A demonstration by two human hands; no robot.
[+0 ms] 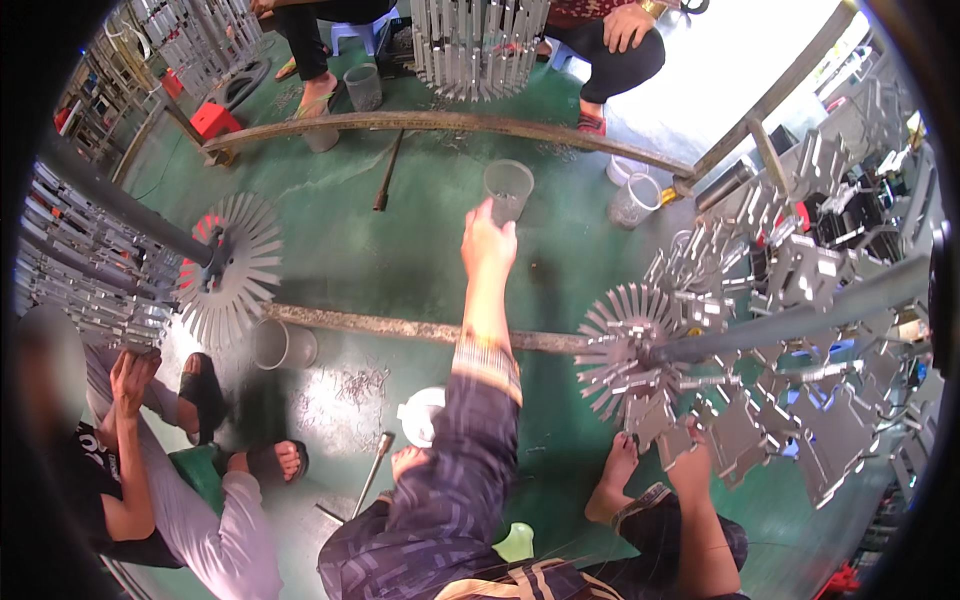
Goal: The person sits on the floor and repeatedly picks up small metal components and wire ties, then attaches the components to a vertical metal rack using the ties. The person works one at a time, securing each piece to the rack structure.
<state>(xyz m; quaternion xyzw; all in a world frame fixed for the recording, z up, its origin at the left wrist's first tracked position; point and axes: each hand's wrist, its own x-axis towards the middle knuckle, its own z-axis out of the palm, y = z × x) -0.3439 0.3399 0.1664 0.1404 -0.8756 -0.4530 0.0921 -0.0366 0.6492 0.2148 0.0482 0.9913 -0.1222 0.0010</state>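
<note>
My left hand point(488, 240) stretches far forward, its fingers closed at the near side of a translucent plastic cup point(514, 180). Small dark bits lie in the cup's bottom. On the right, my right hand point(690, 462) is raised to the lower edge of a rack hung with grey metal plates point(820, 430). Its fingers close on the edge of one plate point(652, 422), and the plate partly hides them. Beside that plate is the slotted metal disc point(625, 345) at the end of the rack's thick pole point(800, 310).
A rusty bar point(420, 327) crosses the floor under my left forearm; a curved one point(450, 121) lies beyond. Co-workers sit at left point(130, 470) and far side. Cups point(635, 200), a white tub point(424, 415), a T-handled tool point(370, 475) and scattered metal pieces point(345, 400) surround me.
</note>
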